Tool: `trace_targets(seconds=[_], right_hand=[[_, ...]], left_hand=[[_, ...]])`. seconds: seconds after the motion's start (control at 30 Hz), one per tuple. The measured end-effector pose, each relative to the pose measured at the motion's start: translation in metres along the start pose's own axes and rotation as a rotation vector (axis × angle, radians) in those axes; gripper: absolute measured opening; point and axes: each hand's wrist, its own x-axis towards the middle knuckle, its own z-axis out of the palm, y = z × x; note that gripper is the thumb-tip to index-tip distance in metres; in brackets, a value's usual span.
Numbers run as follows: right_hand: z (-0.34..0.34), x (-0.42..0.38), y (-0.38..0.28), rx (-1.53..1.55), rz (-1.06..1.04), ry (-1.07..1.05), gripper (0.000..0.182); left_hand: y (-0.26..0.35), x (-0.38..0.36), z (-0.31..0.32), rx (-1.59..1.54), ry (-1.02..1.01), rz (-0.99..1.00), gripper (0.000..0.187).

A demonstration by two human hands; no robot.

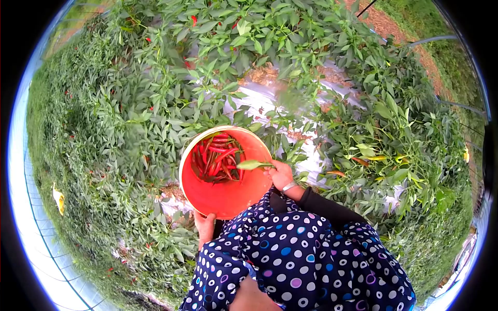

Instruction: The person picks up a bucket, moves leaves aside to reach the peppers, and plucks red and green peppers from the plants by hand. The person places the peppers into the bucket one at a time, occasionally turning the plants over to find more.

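Observation:
A red bucket [218,199] with a pale rim is tilted so its inside faces me, and a heap of red chili peppers [218,157] lies in it. My left hand [205,225] is at the bucket's lower left rim, its fingers wrapped over the edge. At the right rim, my right hand [280,174] is closed, and a green leaf [250,165] sticks out from its fingertips over the bucket opening. A bracelet is on the right wrist. Whether the right fingers also touch the rim is hard to tell.
Dense pepper plants [249,31] surround me, with red peppers at the upper left and orange and yellow ones [373,158] at the right. Pale ground sheeting [259,101] shows between the rows. Dark polka-dot clothing [306,259] covers my lap.

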Motion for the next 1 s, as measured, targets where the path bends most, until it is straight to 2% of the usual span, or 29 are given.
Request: trace_targets(seconds=[0.03,0.1,0.2,0.23,0.33,0.5,0.63,0.7,0.83,0.93,1.0], right_hand=[[-0.001,0.003,0.001,0.252,0.274,-0.040,0.018],[-0.006,0.001,0.004,0.334,0.269,-0.022,0.013],[-0.016,-0.001,0.025,0.282,0.037,0.032,0.010],[-0.020,-0.004,0.028,0.281,0.036,0.031,0.010],[-0.027,-0.014,0.040,-0.060,-0.014,-0.036,0.022],[-0.029,-0.018,0.031,-0.092,0.087,-0.160,0.019],[-0.031,-0.014,0.027,-0.230,-0.040,-0.199,0.014],[-0.031,-0.013,0.023,-0.383,-0.203,-0.196,0.011],[-0.032,-0.013,0.010,-0.368,-0.344,-0.177,0.011],[-0.035,-0.008,-0.006,-0.124,-0.227,-0.174,0.014],[-0.037,-0.001,-0.007,-0.088,-0.158,-0.206,0.013]], left_hand=[[0.003,-0.001,0.002,-0.008,-0.004,0.006,0.043],[0.004,-0.001,0.005,-0.013,-0.004,0.016,0.043],[0.004,-0.003,0.005,-0.010,0.007,0.027,0.043],[0.004,-0.003,0.005,-0.001,0.012,0.025,0.043],[0.000,-0.001,0.004,0.060,0.004,0.033,0.043],[0.010,-0.002,0.008,0.037,-0.001,0.008,0.044],[0.002,0.000,0.005,0.038,-0.017,0.012,0.048],[0.002,0.000,0.004,0.038,-0.012,0.027,0.047],[0.012,-0.006,0.007,0.038,0.006,0.018,0.043],[-0.002,0.000,-0.011,-0.049,0.043,-0.096,0.037],[0.009,0.001,-0.018,-0.103,0.115,-0.214,0.029]])
